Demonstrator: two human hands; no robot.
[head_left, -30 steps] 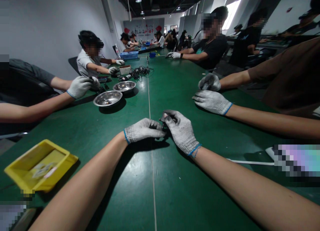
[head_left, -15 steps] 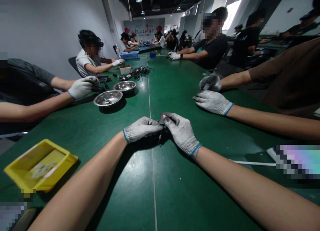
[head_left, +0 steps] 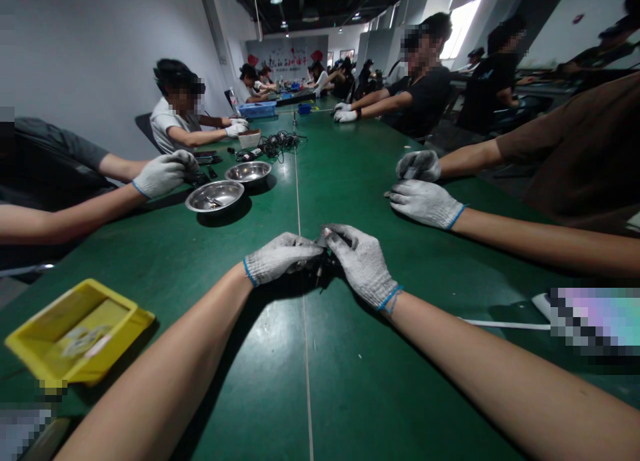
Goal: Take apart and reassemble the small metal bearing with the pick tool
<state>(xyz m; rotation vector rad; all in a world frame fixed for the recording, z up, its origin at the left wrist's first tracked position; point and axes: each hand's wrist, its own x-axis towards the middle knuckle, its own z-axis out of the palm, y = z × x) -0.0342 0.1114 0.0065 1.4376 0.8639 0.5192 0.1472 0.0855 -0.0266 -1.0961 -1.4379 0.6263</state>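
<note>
My left hand (head_left: 283, 256) and my right hand (head_left: 361, 262), both in white knitted gloves with blue cuffs, meet above the middle of the green table (head_left: 265, 381). Between their closed fingertips is a small dark part (head_left: 320, 269) with a thin piece hanging below it. The fingers cover most of it, so its kind cannot be made out. Dark smudges mark the right glove's thumb and fingers.
A yellow bin (head_left: 123, 338) with small pale pieces stands at left. Two steel bowls (head_left: 216, 196) and a tangle of black cables (head_left: 280, 142) lie farther off. Co-workers' gloved hands (head_left: 425, 201) rest on the right; another gloved pair (head_left: 163, 174) is at left.
My hands hold nearly the same place and grip on the dark part. Farther down the table, a co-worker's hands have shifted slightly.
</note>
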